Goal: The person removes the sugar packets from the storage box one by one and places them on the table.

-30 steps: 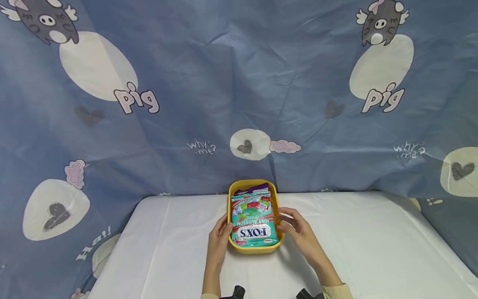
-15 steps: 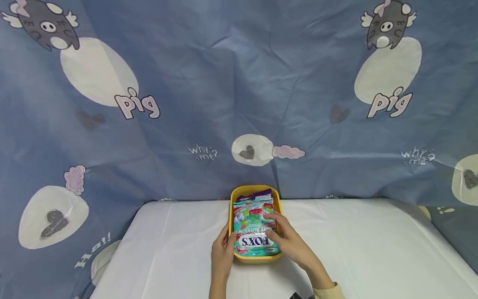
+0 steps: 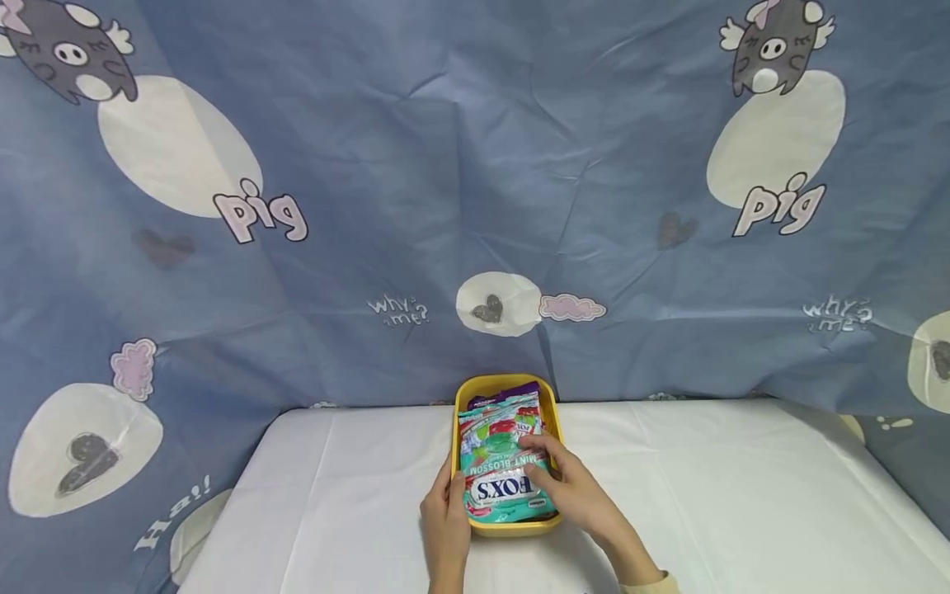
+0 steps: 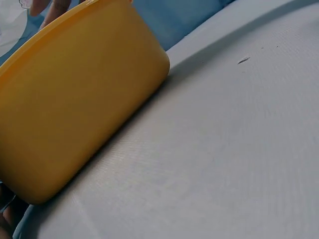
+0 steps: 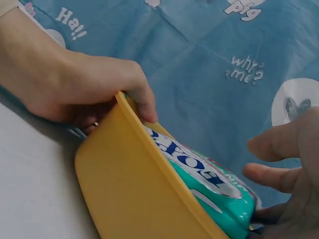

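A yellow plastic basket [image 3: 512, 532] stands on the white-covered table, with a green candy bag [image 3: 499, 450] marked FOX'S lying in it. A purple packet [image 3: 525, 389] shows behind the green bag. My left hand [image 3: 447, 520] grips the basket's left rim; in the right wrist view its thumb [image 5: 145, 102] hooks over the edge. My right hand [image 3: 575, 487] reaches over the right rim, fingers spread and loosely bent at the bag's right side. Some right fingertips [image 5: 256, 144] stand off the bag in the right wrist view, while lower fingers are partly hidden at its edge.
A white cloth [image 3: 356, 495] covers the table. Behind it hangs a blue curtain [image 3: 356, 206] printed with pigs and words, close to the basket's far end. The basket's tall side [image 4: 84, 99] fills the left of the left wrist view.
My right hand has moved from the basket's right rim in over the green bag. The bag has shifted slightly left and tilted. The left hand keeps its hold on the rim.
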`<state>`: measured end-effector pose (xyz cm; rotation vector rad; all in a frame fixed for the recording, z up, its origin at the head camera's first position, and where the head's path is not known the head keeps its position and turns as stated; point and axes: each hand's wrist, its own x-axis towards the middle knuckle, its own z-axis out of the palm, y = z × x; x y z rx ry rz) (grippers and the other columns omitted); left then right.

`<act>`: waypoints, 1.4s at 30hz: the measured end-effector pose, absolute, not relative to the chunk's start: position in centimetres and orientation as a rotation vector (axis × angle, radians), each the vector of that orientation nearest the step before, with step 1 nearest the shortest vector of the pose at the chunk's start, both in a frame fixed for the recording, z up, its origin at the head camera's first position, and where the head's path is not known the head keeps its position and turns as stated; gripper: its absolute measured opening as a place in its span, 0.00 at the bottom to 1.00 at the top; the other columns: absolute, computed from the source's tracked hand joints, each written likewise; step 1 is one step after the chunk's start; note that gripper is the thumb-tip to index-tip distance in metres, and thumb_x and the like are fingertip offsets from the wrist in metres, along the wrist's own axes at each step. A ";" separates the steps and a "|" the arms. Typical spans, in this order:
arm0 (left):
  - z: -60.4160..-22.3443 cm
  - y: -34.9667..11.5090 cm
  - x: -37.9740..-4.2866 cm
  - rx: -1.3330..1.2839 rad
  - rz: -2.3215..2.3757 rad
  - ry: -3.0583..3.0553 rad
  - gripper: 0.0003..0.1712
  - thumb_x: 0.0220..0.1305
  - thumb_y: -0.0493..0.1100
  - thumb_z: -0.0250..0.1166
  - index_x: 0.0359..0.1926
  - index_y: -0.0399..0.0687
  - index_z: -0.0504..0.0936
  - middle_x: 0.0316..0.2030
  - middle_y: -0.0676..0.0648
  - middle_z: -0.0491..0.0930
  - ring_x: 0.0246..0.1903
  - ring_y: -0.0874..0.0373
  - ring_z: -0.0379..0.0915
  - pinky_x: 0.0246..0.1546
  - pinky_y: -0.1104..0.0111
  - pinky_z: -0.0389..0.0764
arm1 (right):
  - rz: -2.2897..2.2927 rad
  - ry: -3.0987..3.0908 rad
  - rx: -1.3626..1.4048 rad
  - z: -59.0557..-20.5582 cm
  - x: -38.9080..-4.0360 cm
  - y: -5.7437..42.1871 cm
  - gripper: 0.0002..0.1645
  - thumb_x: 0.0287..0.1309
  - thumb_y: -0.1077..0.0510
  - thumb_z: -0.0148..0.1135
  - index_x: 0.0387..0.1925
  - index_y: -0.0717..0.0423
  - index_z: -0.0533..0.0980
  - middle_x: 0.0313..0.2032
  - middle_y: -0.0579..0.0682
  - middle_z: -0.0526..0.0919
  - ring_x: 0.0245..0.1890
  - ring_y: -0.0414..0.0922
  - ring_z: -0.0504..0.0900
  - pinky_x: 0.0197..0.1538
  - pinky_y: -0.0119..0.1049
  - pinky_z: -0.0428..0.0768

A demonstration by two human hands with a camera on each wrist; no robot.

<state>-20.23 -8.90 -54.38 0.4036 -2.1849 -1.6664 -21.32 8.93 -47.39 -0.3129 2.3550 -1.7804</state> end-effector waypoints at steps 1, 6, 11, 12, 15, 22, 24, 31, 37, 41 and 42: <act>-54.3 -8.9 -20.2 0.408 -1.650 -2.189 0.25 0.69 0.46 0.53 0.63 0.42 0.70 0.60 0.44 0.75 0.60 0.51 0.70 0.59 0.56 0.71 | -1.792 2.360 -0.317 -47.4 -21.3 8.9 0.22 0.62 0.57 0.57 0.58 0.46 0.70 0.62 0.49 0.72 0.71 0.53 0.55 0.72 0.57 0.48; -54.2 -8.7 -20.3 0.423 -1.576 -2.190 0.24 0.69 0.46 0.53 0.62 0.43 0.72 0.56 0.43 0.78 0.56 0.51 0.74 0.56 0.55 0.74 | -1.830 2.396 -0.310 -47.4 -21.2 8.5 0.24 0.62 0.58 0.57 0.59 0.40 0.70 0.72 0.51 0.57 0.74 0.54 0.46 0.72 0.58 0.43; -54.4 -9.3 -20.3 0.445 -1.536 -2.188 0.23 0.68 0.46 0.54 0.61 0.43 0.73 0.56 0.44 0.78 0.56 0.51 0.74 0.56 0.55 0.73 | -1.857 2.373 -0.356 -48.0 -21.3 7.7 0.27 0.62 0.57 0.57 0.62 0.37 0.68 0.73 0.51 0.51 0.74 0.54 0.46 0.71 0.56 0.50; -54.4 -9.5 -20.3 0.453 -1.535 -2.187 0.24 0.68 0.47 0.54 0.61 0.43 0.73 0.56 0.44 0.78 0.57 0.51 0.74 0.57 0.55 0.72 | -1.858 2.365 -0.379 -48.1 -21.3 7.5 0.28 0.62 0.57 0.57 0.63 0.37 0.67 0.73 0.51 0.51 0.74 0.53 0.46 0.71 0.54 0.52; -54.4 -10.2 -20.2 0.482 -1.540 -2.179 0.24 0.69 0.48 0.54 0.61 0.42 0.73 0.56 0.44 0.78 0.57 0.51 0.74 0.57 0.54 0.72 | -1.828 2.389 -0.454 -48.6 -21.4 6.8 0.29 0.62 0.55 0.57 0.64 0.36 0.65 0.73 0.49 0.51 0.74 0.53 0.48 0.70 0.54 0.56; -54.6 -10.6 -20.1 0.525 -1.568 -2.183 0.24 0.69 0.46 0.53 0.62 0.43 0.72 0.58 0.44 0.76 0.58 0.51 0.73 0.59 0.54 0.71 | -1.772 2.487 -0.541 -49.3 -21.4 6.2 0.31 0.63 0.56 0.56 0.66 0.36 0.63 0.73 0.48 0.53 0.72 0.51 0.54 0.67 0.51 0.63; -54.6 -10.5 -20.2 0.546 -1.595 -2.172 0.24 0.68 0.46 0.53 0.62 0.44 0.72 0.58 0.44 0.76 0.57 0.51 0.73 0.58 0.55 0.72 | -1.786 2.476 -0.556 -49.3 -21.5 6.3 0.31 0.63 0.57 0.55 0.66 0.37 0.63 0.73 0.49 0.53 0.71 0.51 0.57 0.65 0.46 0.67; -54.4 -9.9 -20.3 0.576 -1.721 -2.109 0.23 0.67 0.45 0.54 0.62 0.45 0.72 0.60 0.40 0.74 0.59 0.47 0.71 0.58 0.56 0.72 | -1.866 2.437 -0.523 -49.3 -21.5 6.7 0.29 0.64 0.60 0.54 0.65 0.40 0.64 0.72 0.51 0.53 0.68 0.53 0.63 0.63 0.40 0.70; -54.0 -9.7 -20.1 0.561 -1.771 -2.056 0.22 0.67 0.43 0.54 0.61 0.43 0.73 0.59 0.37 0.73 0.60 0.46 0.70 0.58 0.56 0.72 | -1.875 2.401 -0.445 -49.0 -21.1 6.9 0.27 0.65 0.57 0.54 0.64 0.39 0.64 0.72 0.56 0.54 0.71 0.55 0.55 0.66 0.45 0.63; -53.8 -9.6 -20.2 0.580 -1.771 -2.069 0.22 0.66 0.41 0.54 0.60 0.43 0.73 0.59 0.38 0.73 0.60 0.47 0.70 0.58 0.56 0.72 | -1.881 2.365 -0.367 -48.7 -21.1 7.2 0.27 0.64 0.57 0.54 0.63 0.37 0.64 0.72 0.57 0.52 0.70 0.57 0.57 0.64 0.44 0.69; -53.7 -9.6 -20.3 0.585 -1.773 -2.074 0.22 0.66 0.42 0.54 0.60 0.43 0.73 0.60 0.38 0.73 0.60 0.47 0.70 0.58 0.56 0.72 | -1.893 2.351 -0.344 -48.6 -21.2 7.3 0.27 0.64 0.57 0.54 0.63 0.36 0.65 0.72 0.57 0.52 0.70 0.57 0.57 0.63 0.43 0.70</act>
